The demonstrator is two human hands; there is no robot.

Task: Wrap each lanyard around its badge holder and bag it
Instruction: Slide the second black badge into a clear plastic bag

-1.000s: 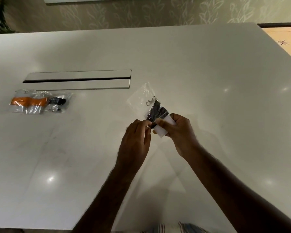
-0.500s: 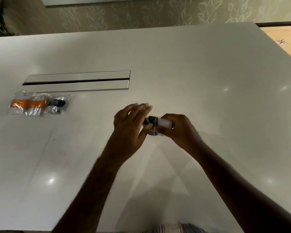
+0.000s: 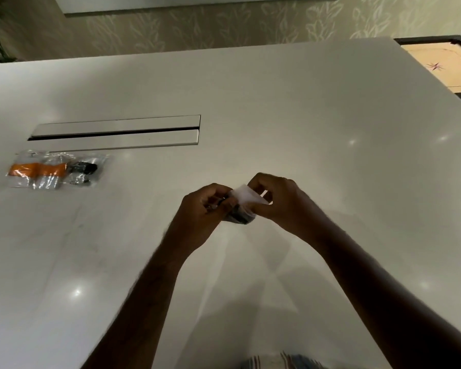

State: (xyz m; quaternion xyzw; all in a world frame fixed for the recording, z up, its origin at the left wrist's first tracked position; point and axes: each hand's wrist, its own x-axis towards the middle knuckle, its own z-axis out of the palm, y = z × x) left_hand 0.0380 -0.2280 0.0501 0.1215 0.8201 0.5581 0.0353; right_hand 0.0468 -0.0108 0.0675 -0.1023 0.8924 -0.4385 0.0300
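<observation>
While 1 second ago the clear bag stood open above our hands with the black lanyard and its clip showing, we now have it folded down small between them. Our left hand [image 3: 210, 206] pinches the left end of the bundle [image 3: 241, 209], and our right hand [image 3: 274, 201] grips the white badge holder [image 3: 246, 197] through the plastic, just above the table [image 3: 304, 123]. We judge that this second piece is almost packed. Far to the left, the orange lanyard bag [image 3: 55, 170] lies finished near the metal slot [image 3: 117, 133].
</observation>
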